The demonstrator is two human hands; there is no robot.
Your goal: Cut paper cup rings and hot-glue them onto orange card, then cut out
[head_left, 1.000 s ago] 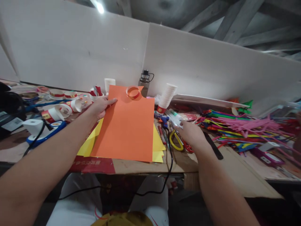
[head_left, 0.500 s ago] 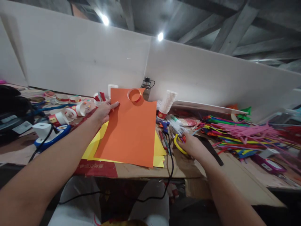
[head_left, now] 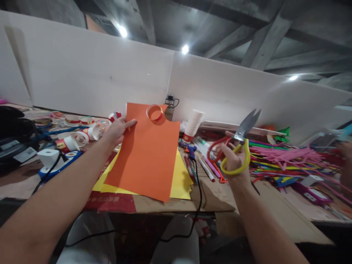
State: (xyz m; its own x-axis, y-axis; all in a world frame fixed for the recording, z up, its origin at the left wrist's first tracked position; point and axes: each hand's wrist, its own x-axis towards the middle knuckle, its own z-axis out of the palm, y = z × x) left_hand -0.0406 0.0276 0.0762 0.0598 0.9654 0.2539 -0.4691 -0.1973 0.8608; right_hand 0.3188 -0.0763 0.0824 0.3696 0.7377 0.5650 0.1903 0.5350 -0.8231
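My left hand (head_left: 117, 130) pinches the upper left edge of an orange paper sheet (head_left: 147, 150) and holds it tilted above yellow sheets (head_left: 180, 176) on the table. An orange paper ring (head_left: 154, 112) sits at the sheet's top edge. My right hand (head_left: 232, 156) is closed on scissors (head_left: 242, 141) with one yellow and one red handle loop, lifted above the table with the grey blades pointing up and right, to the right of the orange sheet.
A cardboard-covered table (head_left: 214, 196) carries pens, a blue glue gun (head_left: 191, 149) with a black cable, a stack of paper cups (head_left: 193, 124), a dark bottle (head_left: 169, 106), cut cup pieces at left and a heap of coloured pipe cleaners (head_left: 286, 157) at right. White partition behind.
My right hand went from a marker to the scissors on the table, gripped them and raised them. The left hand kept hold of the orange sheet, which tilted slightly.
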